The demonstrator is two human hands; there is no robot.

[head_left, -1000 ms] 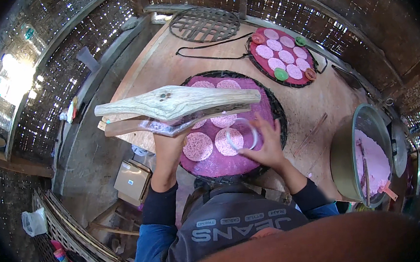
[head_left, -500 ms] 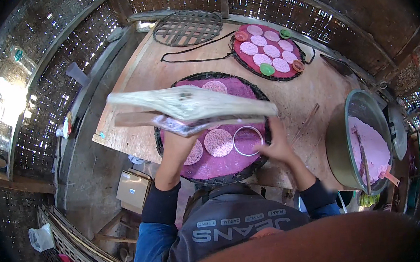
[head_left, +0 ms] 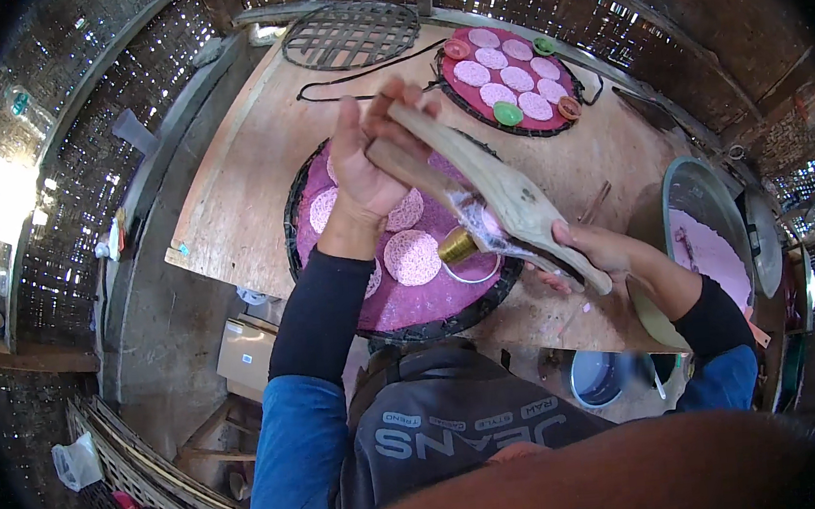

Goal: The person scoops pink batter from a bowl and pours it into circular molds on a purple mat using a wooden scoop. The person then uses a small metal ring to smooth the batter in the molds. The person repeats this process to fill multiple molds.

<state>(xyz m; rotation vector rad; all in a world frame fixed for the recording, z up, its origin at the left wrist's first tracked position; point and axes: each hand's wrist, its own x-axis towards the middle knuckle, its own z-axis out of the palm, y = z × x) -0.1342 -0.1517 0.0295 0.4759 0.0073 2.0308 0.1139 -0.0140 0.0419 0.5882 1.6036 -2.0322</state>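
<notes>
I am holding a two-piece wooden press [head_left: 489, 189] diagonally over a round woven tray [head_left: 295, 255], with a brass cylinder [head_left: 457, 245] showing beneath its middle. My left hand [head_left: 371, 166] is closed round the upper-left ends, palm turned up; my right hand [head_left: 601, 249] grips the lower-right end. Pink cloth [head_left: 398, 309] covers the tray, carrying several speckled pink discs [head_left: 413, 257]. A white ring [head_left: 473, 278] lies on it near the right edge, partly hidden by the cylinder and press.
Behind are a flat lattice [head_left: 350, 35] and a second tray [head_left: 448, 86] of discs and small coloured bowls. A large bucket [head_left: 653, 184] of pink mixture stands right. Below the table [head_left: 219, 203] are a blue bucket [head_left: 593, 384] and a cardboard box [head_left: 246, 351]. Woven walls surround the table.
The press has swung from level to diagonal, left end up and right end down. My left hand has risen with it; my right hand has left the ring and taken hold of the press.
</notes>
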